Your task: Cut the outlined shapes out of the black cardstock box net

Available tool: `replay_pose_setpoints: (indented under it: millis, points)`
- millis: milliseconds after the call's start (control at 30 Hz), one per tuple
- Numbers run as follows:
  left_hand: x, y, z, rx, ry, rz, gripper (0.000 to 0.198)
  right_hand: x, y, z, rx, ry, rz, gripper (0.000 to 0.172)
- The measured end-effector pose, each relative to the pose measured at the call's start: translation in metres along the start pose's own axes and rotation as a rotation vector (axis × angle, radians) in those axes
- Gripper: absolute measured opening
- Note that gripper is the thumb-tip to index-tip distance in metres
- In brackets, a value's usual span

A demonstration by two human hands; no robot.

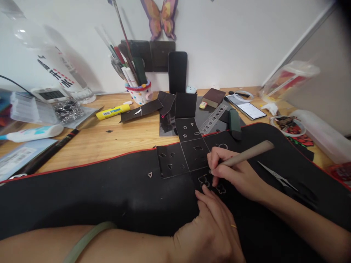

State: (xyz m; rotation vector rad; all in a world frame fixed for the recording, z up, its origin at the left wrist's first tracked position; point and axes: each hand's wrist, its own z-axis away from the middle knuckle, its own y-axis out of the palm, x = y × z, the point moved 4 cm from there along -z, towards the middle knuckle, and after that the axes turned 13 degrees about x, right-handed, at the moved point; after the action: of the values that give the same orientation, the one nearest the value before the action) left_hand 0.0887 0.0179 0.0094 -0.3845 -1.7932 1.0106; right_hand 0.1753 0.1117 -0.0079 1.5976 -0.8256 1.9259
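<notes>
A cross-shaped piece of black card (189,153) lies flat on a black mat (95,190), with small shapes cut out of its panels. My right hand (233,173) pinches a tan craft knife handle (246,154), its tip pressed on the card's near panel beside some cut outlines. My left hand (214,226) rests just below, fingers stretched forward and pressing the card's near edge down. A small cut-out triangle (150,175) lies on the mat to the left.
Tweezers (276,177) lie on the mat to the right. Behind are a stencil ruler (214,118), a phone (246,107), a standing dark phone (177,72), a pen cup (138,91), a yellow glue stick (112,111), black card scraps (145,109) and a large clear bottle (55,62).
</notes>
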Motion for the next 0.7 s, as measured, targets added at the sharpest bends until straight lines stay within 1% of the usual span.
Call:
replay_pose_setpoints:
  millis: [100, 233, 333, 433, 500, 567, 700]
  points:
    - [-0.001, 0.000, 0.000, -0.019, 0.002, 0.004, 0.029, 0.000, 0.000, 0.002, -0.001, 0.016, 0.053, 0.014]
    - [-0.002, 0.002, 0.001, -0.039, 0.017, 0.022, 0.030, 0.004, -0.001, 0.002, -0.011, 0.042, 0.296, 0.016]
    - [-0.001, 0.003, 0.001, -0.026, 0.023, 0.023, 0.031, 0.011, -0.001, 0.000, 0.050, 0.025, 0.429, 0.015]
    - [-0.001, 0.003, 0.001, -0.025, 0.032, 0.014, 0.030, 0.014, -0.001, -0.001, 0.148, 0.053, 0.461, 0.014]
    - [-0.001, 0.003, 0.001, -0.021, 0.036, 0.010, 0.029, 0.013, -0.002, 0.000, 0.183, 0.071, 0.452, 0.012]
    - [0.000, 0.004, 0.001, -0.021, 0.029, 0.011, 0.029, 0.011, -0.002, 0.002, 0.182, 0.071, 0.448, 0.011]
    - [0.000, 0.004, 0.000, -0.022, 0.029, 0.015, 0.030, 0.008, -0.003, 0.005, 0.134, 0.060, 0.501, 0.011]
